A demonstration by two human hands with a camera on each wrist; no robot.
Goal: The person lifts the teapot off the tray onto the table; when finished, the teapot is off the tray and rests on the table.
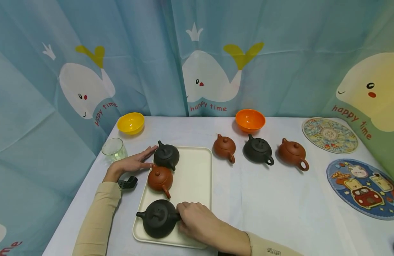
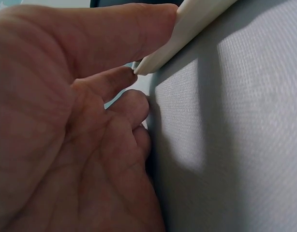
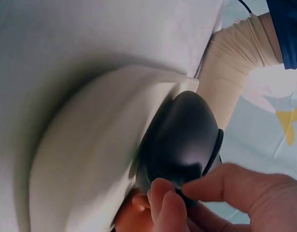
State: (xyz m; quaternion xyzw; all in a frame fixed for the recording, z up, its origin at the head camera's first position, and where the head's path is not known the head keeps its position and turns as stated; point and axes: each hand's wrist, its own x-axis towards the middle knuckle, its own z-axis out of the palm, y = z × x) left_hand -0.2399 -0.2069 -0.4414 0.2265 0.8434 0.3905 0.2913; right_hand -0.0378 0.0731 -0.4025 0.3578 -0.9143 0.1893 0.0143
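Observation:
My right hand (image 1: pixel 198 222) pinches the handle of a black teapot (image 1: pixel 159 219), which is over the near end of a cream tray (image 1: pixel 193 174). Its spout points left. In the right wrist view, thumb and fingers meet at the handle beside the round black body (image 3: pixel 187 130). My left hand (image 1: pixel 131 165) lies along the tray's far left edge with its fingers extended; in the left wrist view, its thumb and fingertips touch the tray's rim (image 2: pixel 172 43). A reddish-brown teapot (image 1: pixel 160 178) and a smaller black teapot (image 1: pixel 166 155) sit on the tray's left side.
Right of the tray stand a brown teapot (image 1: pixel 224 147), a black one (image 1: pixel 258 150) and another brown one (image 1: pixel 292 153). Farther back are a yellow bowl (image 1: pixel 131 123) and an orange bowl (image 1: pixel 250 121). A glass (image 1: pixel 115 149) is near my left hand. Two round mats (image 1: pixel 364 188) lie at right.

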